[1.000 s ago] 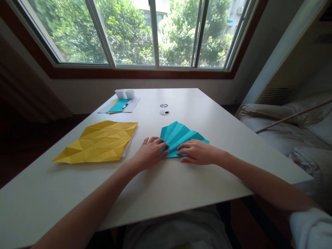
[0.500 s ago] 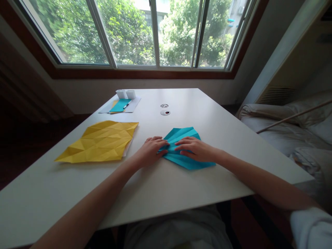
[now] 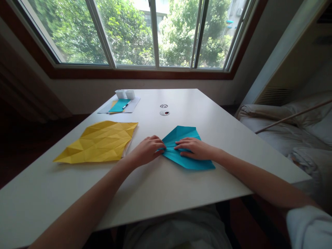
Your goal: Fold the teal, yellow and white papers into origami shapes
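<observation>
A blue sheet of folded paper [image 3: 181,133] lies on the white table in front of me, with crease lines running across it. My left hand [image 3: 149,148] is at the paper's narrow left end, thumb and fingers closed on that tip. Across the middle of the same sheet rests my right hand [image 3: 193,148], fingers stretched out to the left and slightly apart, covering part of the paper. To the left of my hands is a large creased yellow paper [image 3: 103,141], partly on top of a white sheet.
At the far left of the white table [image 3: 160,193] are two small white containers [image 3: 125,94], blue paper [image 3: 119,105] over yellow and white sheets, and a pen [image 3: 126,104]. Two round stickers or discs [image 3: 164,113] lie mid-table. A cushioned seat [image 3: 275,128] stands at the right.
My left hand has drawn back slightly to the left, to the tip of the blue paper. The paper's far edge looks opened out a little. My right hand stays almost in place.
</observation>
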Action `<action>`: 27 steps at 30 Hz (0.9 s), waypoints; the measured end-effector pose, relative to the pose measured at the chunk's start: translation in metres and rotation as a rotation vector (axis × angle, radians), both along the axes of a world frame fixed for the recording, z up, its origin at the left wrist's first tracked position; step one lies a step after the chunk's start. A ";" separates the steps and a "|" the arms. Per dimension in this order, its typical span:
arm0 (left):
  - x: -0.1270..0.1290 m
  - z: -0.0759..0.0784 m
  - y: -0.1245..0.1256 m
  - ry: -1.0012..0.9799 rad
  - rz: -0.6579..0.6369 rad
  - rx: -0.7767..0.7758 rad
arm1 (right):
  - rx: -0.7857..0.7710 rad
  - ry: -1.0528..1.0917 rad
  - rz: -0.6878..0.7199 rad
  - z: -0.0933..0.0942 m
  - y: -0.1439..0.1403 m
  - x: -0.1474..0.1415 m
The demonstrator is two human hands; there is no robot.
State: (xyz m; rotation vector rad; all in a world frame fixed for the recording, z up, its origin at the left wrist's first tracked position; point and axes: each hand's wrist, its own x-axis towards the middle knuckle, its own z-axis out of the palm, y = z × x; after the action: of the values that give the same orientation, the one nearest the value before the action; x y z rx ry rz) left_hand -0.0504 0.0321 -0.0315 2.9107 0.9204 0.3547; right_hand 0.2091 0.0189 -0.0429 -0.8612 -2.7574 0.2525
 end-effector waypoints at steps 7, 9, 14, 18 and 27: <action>0.005 0.002 -0.009 0.040 0.023 -0.022 | -0.025 -0.004 -0.030 0.001 0.005 0.004; 0.006 0.002 -0.012 0.089 0.053 -0.034 | -0.033 -0.006 -0.045 0.002 0.007 0.005; 0.008 0.004 -0.020 0.226 0.102 -0.098 | -0.060 -0.018 -0.053 0.003 0.009 0.009; 0.009 0.003 -0.022 0.305 0.137 -0.168 | -0.031 0.049 -0.109 0.010 0.019 0.012; 0.010 0.007 -0.024 0.312 0.157 -0.229 | 0.046 -0.020 -0.410 0.009 0.089 0.015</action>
State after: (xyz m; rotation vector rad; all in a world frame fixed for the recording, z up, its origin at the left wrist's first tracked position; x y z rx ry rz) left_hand -0.0407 0.0082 -0.0242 2.7324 1.1472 -0.1945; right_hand 0.2236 0.1078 -0.0339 -1.3881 -2.5150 0.1036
